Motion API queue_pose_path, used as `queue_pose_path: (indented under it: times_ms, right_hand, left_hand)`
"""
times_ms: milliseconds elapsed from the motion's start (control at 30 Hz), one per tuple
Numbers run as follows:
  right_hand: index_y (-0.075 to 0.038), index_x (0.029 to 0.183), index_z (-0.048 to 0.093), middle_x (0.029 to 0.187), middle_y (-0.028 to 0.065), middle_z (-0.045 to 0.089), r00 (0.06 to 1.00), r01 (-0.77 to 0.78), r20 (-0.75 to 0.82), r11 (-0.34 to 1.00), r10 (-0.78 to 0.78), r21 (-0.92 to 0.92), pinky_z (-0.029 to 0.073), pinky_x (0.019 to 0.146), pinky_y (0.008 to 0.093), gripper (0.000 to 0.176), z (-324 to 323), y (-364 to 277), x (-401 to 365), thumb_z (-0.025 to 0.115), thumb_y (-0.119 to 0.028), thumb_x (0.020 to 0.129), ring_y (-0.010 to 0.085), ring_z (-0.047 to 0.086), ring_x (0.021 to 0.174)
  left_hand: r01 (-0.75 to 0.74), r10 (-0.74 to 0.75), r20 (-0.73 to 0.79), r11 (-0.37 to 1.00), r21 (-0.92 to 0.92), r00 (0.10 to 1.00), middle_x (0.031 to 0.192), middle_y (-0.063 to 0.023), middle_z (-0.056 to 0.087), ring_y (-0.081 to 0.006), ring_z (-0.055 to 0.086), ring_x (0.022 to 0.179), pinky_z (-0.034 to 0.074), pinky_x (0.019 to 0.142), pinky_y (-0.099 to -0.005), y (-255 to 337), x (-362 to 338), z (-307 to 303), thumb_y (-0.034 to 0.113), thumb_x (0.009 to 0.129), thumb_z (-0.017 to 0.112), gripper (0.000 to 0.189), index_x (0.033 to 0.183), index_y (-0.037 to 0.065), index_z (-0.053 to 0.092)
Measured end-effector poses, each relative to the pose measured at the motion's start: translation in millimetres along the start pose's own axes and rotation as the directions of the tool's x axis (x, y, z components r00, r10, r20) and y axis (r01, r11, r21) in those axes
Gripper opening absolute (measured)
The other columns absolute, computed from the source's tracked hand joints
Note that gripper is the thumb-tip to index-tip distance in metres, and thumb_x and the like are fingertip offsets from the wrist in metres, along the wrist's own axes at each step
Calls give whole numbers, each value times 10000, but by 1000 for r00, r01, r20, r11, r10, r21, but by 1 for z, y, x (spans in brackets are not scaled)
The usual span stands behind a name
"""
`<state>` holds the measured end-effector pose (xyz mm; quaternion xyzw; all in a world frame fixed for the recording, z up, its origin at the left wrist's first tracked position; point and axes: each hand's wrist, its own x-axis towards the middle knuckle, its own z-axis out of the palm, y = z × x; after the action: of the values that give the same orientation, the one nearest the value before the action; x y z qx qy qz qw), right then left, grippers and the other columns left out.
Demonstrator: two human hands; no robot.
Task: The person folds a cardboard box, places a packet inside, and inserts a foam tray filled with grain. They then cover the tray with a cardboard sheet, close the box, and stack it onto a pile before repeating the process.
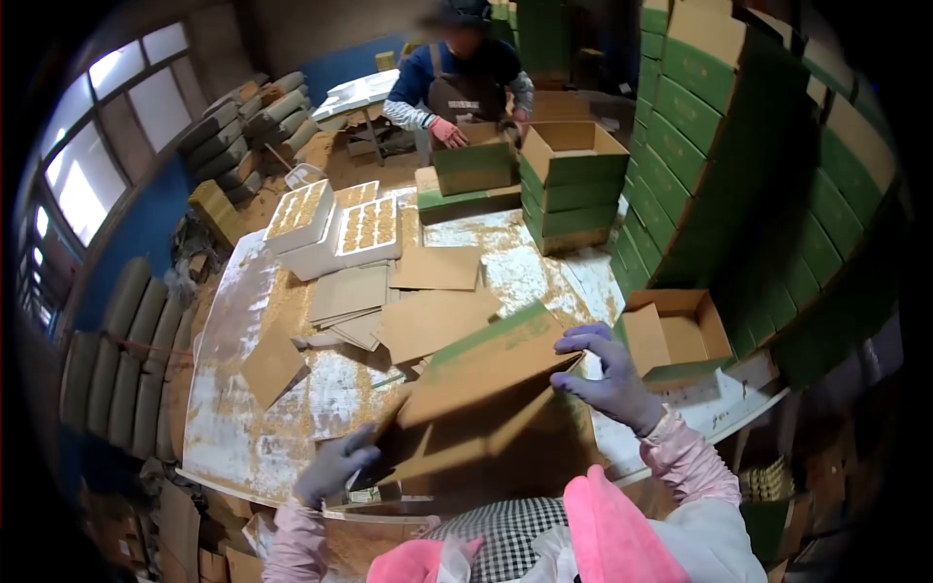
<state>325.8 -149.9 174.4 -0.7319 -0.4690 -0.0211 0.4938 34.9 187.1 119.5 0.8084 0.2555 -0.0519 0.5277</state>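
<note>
A brown and green cardboard box [486, 379] lies tilted at the near edge of the table, its opening facing me with flaps sticking out. My right hand [610, 377], in a purple-grey glove, grips the box's upper right corner between thumb and fingers. At the lower left corner of the same box, my left hand [335, 466], gloved alike, has its fingers closed on the edge. Beyond the box lie flat cardboard sheets [437, 321]. An open green box [680, 335] stands just right of my right hand.
White foam trays [367, 228] with yellowish contents stand at the far left of the sawdust-strewn white table [243, 389]. Stacked green boxes [573, 185] rise at the back, with a tall stack [680, 136] on the right. A co-worker [466, 92] handles another box [473, 167] across the table.
</note>
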Motion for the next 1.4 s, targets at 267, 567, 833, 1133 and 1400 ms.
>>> queue_pose_path:
  times_ms: [267, 567, 833, 1133, 1400]
  right_hand:
    - [47, 1243, 521, 1033, 116, 640, 900, -431, 176, 758, 399, 490, 453, 883, 295, 437, 54, 100, 57, 591, -207, 894, 181, 589, 963]
    - [115, 1467, 133, 1495, 313, 274, 874, -337, 365, 941, 320, -19, 232, 1158, 355, 1110, 99, 107, 6, 775, -446, 756, 355, 290, 1408]
    - [2, 1370, 442, 1395, 188, 453, 717, -115, -614, 925, 330, 363, 309, 1109, 414, 506, 47, 70, -71, 552, -114, 890, 311, 421, 1290]
    - [39, 1472, 282, 1524, 199, 294, 798, -586, 237, 618, 555, 524, 211, 1162, 375, 582, 77, 103, -58, 402, -322, 1031, 307, 280, 1408]
    - [35, 1420, 371, 1358, 199, 521, 897, -422, 349, 766, 272, 485, 485, 915, 351, 577, 66, -40, 9, 601, -165, 930, 303, 622, 1073]
  left_hand:
    - [-244, 284, -324, 957, 160, 903, 1377, -294, 453, -386, 473, 1252, 354, 1066, -383, 58, 89, 38, 394, 931, 548, 760, 1469, -52, 248]
    - [-472, 799, -32, 386, 792, 600, 1454, -211, 371, -388, 353, 1344, 207, 1124, -582, 53, 114, 88, 440, 710, 751, 874, 1425, 81, 398]
    - [-496, 673, 37, 507, 705, 739, 1219, -189, 532, -360, 441, 1210, 277, 1102, -518, 12, 91, 128, 430, 883, 588, 449, 1149, 70, 625]
    - [-548, 676, -9, 605, 578, 737, 1399, -250, 435, -448, 321, 1364, 224, 1145, -543, 37, 84, 125, 587, 836, 600, 767, 1299, -17, 502]
    - [-335, 240, -495, 936, -112, 835, 1419, -213, 447, -306, 401, 1340, 301, 1119, -365, -71, 97, 147, 129, 931, 503, 543, 1429, -27, 355]
